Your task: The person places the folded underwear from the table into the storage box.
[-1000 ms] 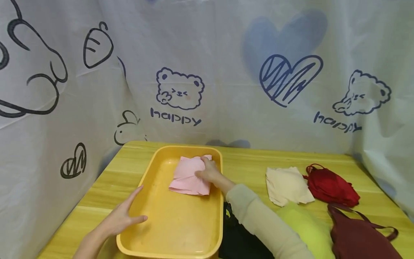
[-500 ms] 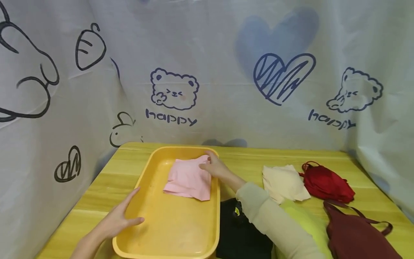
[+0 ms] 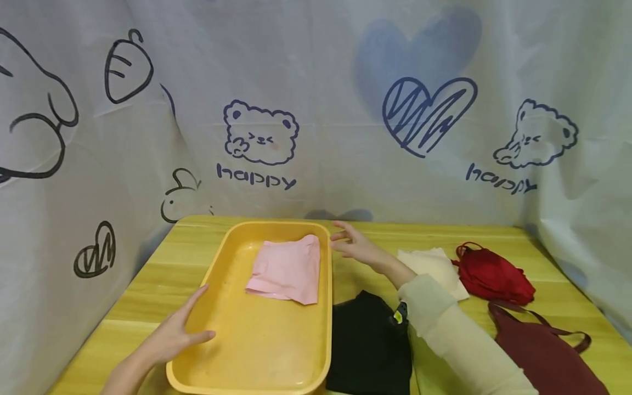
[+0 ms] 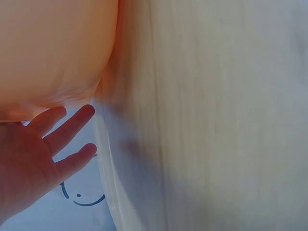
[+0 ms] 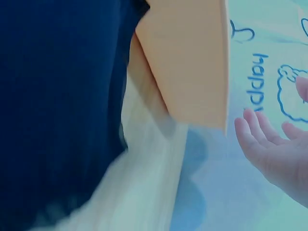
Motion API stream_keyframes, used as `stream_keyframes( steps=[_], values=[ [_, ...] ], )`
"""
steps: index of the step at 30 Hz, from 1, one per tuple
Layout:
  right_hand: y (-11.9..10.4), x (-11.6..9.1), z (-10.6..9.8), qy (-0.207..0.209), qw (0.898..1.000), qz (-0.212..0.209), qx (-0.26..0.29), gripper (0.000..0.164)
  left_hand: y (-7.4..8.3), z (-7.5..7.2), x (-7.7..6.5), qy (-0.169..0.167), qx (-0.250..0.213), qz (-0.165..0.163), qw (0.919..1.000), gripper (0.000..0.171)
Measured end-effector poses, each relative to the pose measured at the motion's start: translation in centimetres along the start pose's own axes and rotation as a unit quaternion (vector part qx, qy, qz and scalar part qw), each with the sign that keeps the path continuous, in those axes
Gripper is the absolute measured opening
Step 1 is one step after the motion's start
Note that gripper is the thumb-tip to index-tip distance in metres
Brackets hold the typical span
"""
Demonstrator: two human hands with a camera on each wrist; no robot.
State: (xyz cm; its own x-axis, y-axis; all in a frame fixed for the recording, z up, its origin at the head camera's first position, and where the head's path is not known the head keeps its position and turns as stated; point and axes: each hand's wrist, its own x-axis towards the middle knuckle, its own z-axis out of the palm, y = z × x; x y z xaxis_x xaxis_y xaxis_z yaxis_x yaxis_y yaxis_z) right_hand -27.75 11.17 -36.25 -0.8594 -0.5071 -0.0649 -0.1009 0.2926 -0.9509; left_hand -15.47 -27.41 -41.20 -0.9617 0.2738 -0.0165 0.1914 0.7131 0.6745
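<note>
Inside yellow tray sits pink cloth; black cloth etc. outside (prob. pending). L hand, R hand: empty, fingers apart.

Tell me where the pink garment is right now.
In the head view, the folded pink garment lies inside the yellow tray, near its far right corner.

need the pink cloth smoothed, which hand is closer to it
Right: the right hand is just right of the pink cloth, past the rim of the yellow tray. The left hand is at the tray's left side, farther off.
</note>
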Motion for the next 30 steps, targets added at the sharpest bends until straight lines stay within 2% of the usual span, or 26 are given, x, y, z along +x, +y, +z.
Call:
stream_keyframes(
  steps=[8, 13, 17, 30],
  values=[
    [0.6, -2.1, -3.2, 0.007, 1.0, 0.012, -0.022, 0.064, 0.1, 0.0, 0.0, -0.011, -0.01, -0.006, 0.9999, 0.091],
    [1.1, -3.4, -4.8, 0.011, 0.999, 0.024, -0.021, 0.066, 0.1, 0.0, 0.2, -0.004, -0.001, 0.003, 1.0, 0.091],
    [1.5, -4.4, -5.9, 0.015, 0.999, 0.037, -0.032, 0.066, 0.0, 0.0, 0.2, 0.005, 0.007, 0.014, 0.9999, 0.091],
    [2.8, -8.5, -9.4, 0.036, 0.992, 0.081, -0.084, 0.073, 0.3, -0.3, 0.1, -0.008, 0.004, 0.006, 0.9999, 0.091]
  ],
)
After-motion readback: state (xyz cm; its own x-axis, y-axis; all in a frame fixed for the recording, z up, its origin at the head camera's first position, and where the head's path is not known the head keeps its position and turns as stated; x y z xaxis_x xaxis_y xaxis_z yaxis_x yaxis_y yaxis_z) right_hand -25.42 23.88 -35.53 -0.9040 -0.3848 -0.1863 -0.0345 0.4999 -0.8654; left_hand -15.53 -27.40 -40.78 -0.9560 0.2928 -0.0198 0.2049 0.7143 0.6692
